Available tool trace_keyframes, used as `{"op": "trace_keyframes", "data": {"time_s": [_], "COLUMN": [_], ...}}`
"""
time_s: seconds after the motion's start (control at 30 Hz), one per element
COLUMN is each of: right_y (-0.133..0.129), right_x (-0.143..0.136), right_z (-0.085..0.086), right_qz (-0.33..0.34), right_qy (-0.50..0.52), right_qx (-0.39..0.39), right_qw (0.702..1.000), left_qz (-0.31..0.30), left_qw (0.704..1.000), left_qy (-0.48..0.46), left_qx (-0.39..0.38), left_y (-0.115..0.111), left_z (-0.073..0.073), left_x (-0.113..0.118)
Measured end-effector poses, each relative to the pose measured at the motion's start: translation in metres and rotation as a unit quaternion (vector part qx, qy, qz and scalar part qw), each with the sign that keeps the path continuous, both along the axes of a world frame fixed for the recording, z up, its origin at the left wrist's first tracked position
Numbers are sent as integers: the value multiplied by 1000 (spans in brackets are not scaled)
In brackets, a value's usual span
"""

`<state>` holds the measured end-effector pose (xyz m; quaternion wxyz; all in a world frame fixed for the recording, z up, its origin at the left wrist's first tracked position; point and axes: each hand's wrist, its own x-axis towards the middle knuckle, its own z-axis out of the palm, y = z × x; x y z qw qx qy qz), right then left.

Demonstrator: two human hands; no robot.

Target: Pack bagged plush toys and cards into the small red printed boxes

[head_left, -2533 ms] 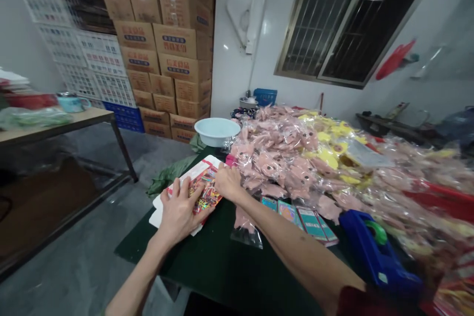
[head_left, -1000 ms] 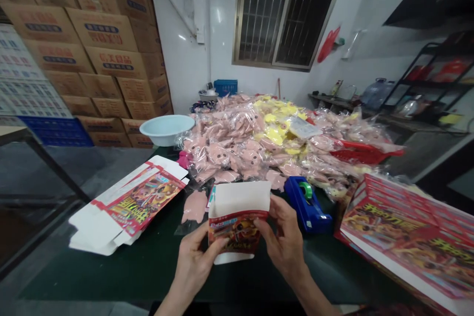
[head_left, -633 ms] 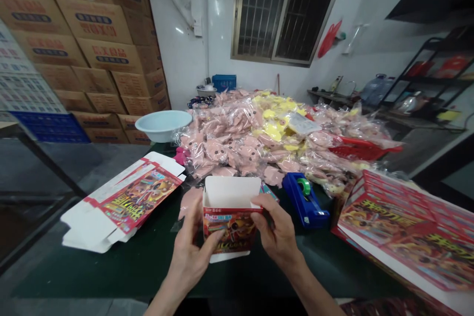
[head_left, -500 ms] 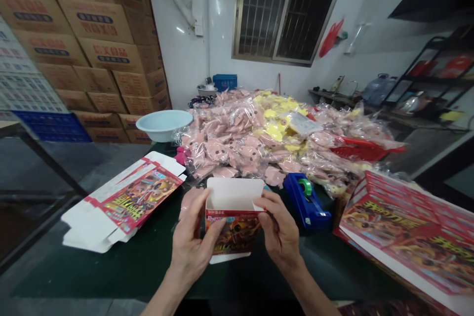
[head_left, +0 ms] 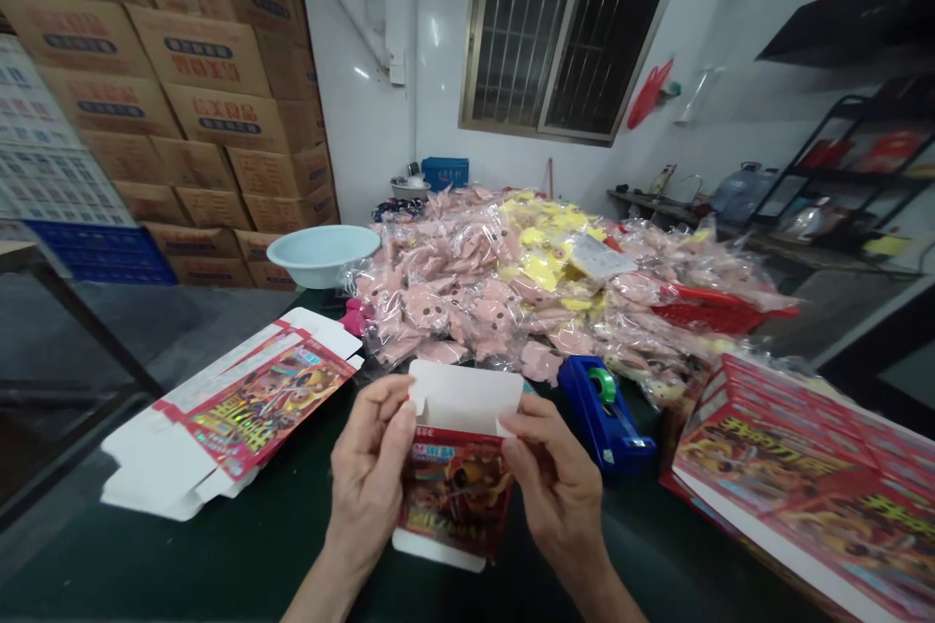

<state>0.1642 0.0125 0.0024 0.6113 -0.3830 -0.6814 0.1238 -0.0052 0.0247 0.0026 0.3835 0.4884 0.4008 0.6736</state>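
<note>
Left hand (head_left: 371, 475) and right hand (head_left: 561, 479) each pinch a side of the red carton (head_left: 459, 494) over the table (head_left: 274, 545), a grip seemingly meant to hold it open below the raised white flap (head_left: 467, 391)

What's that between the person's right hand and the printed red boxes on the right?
In the head view, a blue tape dispenser sits on the dark green table between the right hand and the red boxes.

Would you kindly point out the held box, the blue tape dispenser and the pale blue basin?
Held box (head_left: 459, 494), head view: printed panel.
Blue tape dispenser (head_left: 603, 424), head view: body.
Pale blue basin (head_left: 321, 274), head view: outer wall.
</note>
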Motion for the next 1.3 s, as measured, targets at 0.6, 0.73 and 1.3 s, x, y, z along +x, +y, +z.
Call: {"op": "trace_keyframes", "data": {"time_s": [0.6, 0.73, 1.3], "right_y": [-7, -5, -15], "right_x": [32, 32, 30], "right_z": [9, 23, 33], "right_qz": [176, 179, 88], "right_qy": [-24, -24, -185], "right_qx": [-166, -168, -77], "right_qw": [970, 969, 976], "left_qz": [-87, -102, -111], "left_qw": [992, 992, 936], "left_qy": [43, 39, 296], "left_qx": [83, 70, 153], "left_y": [-15, -17, -12], "left_z": [-22, -21, 18], "left_x": [4, -1, -12]}}
